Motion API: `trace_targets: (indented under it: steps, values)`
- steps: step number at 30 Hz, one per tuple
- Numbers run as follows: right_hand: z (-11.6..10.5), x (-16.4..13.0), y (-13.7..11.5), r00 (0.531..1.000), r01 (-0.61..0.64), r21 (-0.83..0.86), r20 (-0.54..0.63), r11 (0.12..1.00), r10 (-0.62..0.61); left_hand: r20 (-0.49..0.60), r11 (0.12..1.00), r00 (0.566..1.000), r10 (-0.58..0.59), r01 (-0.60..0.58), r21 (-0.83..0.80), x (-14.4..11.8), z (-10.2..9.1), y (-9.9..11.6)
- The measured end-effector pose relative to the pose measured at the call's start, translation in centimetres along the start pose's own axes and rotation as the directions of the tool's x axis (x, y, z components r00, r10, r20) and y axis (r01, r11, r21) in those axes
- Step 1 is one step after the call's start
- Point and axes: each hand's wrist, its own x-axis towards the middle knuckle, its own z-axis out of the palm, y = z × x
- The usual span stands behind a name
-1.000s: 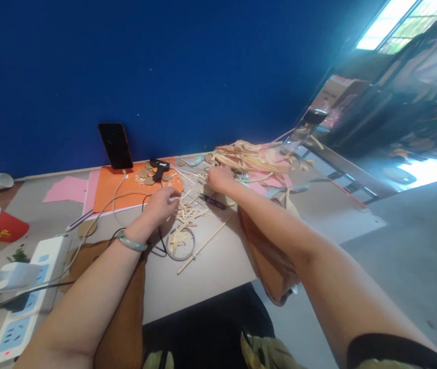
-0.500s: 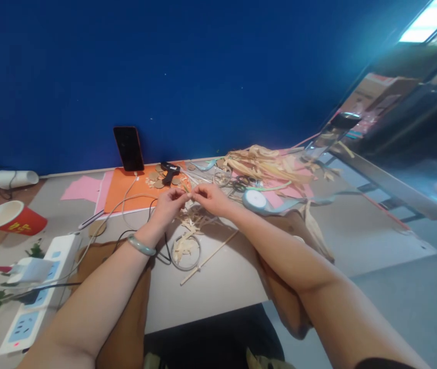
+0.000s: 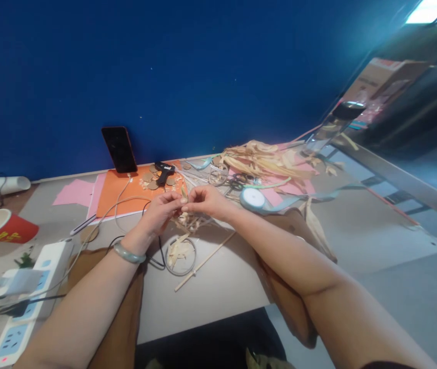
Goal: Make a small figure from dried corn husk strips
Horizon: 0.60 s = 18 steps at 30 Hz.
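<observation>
My left hand [image 3: 160, 210], a bangle at its wrist, is closed in a pinch over the middle of the table. Its fingertips meet those of my right hand [image 3: 211, 201], which pinches too. A thin greenish strip [image 3: 184, 191] pokes up between them; the fingers hide the rest of it. Pale shreds [image 3: 188, 223] lie just under my hands. Nearer to me rests a grey ring [image 3: 194, 260] with pale husk scraps [image 3: 180, 249] inside it. Beside the ring is a thin wooden stick [image 3: 206, 260].
Dried husks [image 3: 257, 160] are heaped at the back right, near a ribbon spool [image 3: 253, 197]. A black glue gun [image 3: 164, 173] lies on orange paper [image 3: 113, 192]. A phone [image 3: 119, 149] leans on the blue wall. Leftward are a paper cup [image 3: 16, 227], cables and a power strip [image 3: 13, 335].
The view has shifted slightly, so most things on the table appear further left. Both hands remain pinched together, turned a little differently, and the greenish strip's tip shows more.
</observation>
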Motion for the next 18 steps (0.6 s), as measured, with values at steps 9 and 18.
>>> trace_targets:
  steps: [9,18]
  values:
    - [-1.1,-0.4,-1.2,0.996,-0.014,0.044,0.088,0.999,0.010,0.062,0.993,0.993,0.103,-0.106,0.053,-0.1,-0.2,0.1]
    - [-0.6,-0.5,-1.2,0.987,0.159,-0.402,0.031,0.902,-0.161,-0.006,0.956,0.982,0.190,-0.184,0.230,0.4,-0.5,-0.7]
